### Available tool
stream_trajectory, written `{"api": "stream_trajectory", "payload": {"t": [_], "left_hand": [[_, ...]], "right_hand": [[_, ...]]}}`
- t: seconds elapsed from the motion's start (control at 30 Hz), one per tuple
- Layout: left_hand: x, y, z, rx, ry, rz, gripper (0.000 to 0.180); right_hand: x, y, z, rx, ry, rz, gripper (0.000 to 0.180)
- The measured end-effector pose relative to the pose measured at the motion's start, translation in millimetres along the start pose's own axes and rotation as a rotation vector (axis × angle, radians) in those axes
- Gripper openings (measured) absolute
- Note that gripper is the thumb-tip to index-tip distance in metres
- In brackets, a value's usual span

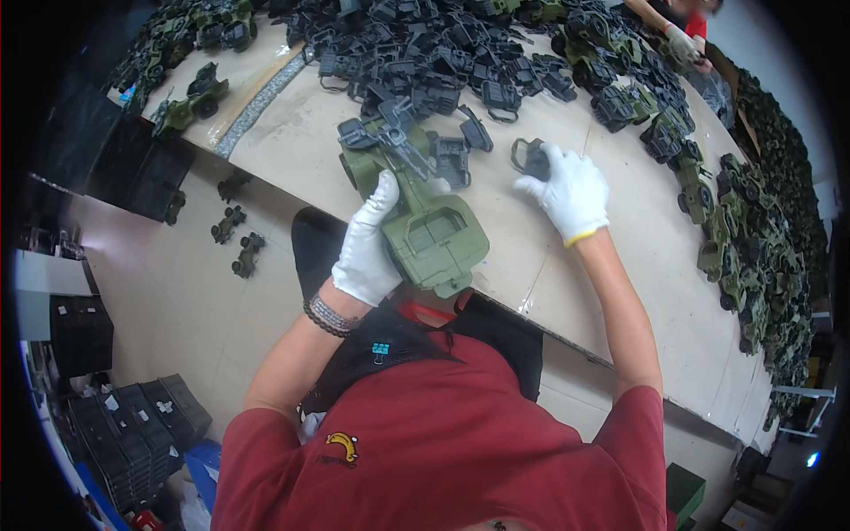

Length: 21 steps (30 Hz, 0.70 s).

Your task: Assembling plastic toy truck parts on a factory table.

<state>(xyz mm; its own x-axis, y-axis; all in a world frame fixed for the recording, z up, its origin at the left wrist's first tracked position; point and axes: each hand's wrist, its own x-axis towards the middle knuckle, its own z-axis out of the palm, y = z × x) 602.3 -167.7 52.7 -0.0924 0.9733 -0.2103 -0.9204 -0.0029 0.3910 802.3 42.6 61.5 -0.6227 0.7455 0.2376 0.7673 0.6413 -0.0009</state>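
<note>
My gloved left hand (370,243) is closed around the side of a green toy military truck (440,239), held tilted over the table's near edge. A dark grey gun-like piece (403,150) sits at its far end. To the right, my gloved right hand (571,190) has thumb and fingers closed on a small dark grey plastic part (533,159) with a loop at its left. The fingers partly hide this part. Between the hands, just beyond the truck, lie a dark tray-shaped part (452,161) and another loose dark piece (475,129).
A big heap of dark plastic parts (434,62) covers the table's (567,292) far middle. Green toy vehicles (744,239) crowd its right side; another (190,102) stands far left. Several lie on the floor (195,292). Black crates (137,420) stand lower left. A co-worker's gloved hand (682,44) shows far right.
</note>
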Motion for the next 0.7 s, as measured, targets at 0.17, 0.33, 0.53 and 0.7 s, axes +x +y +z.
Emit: {"api": "stream_trajectory", "payload": {"t": [0.17,0.33,0.53,0.7], "left_hand": [[2,0,14,0.029,-0.049,0.047,0.045],[3,-6,27,0.088,0.021,0.147,0.04],[-2,-8,29,0.336,0.171,0.324,0.035],[-6,-18,31,0.413,0.181,0.325,0.035]], "right_hand": [[-15,8,-33,0.069,0.243,-0.222,0.081],[11,10,21,0.204,-0.07,-0.142,0.069],[-23,-26,-31,0.981,0.084,-0.196,0.059],[-60,-68,-61,1.048,0.014,-0.415,0.059]]}}
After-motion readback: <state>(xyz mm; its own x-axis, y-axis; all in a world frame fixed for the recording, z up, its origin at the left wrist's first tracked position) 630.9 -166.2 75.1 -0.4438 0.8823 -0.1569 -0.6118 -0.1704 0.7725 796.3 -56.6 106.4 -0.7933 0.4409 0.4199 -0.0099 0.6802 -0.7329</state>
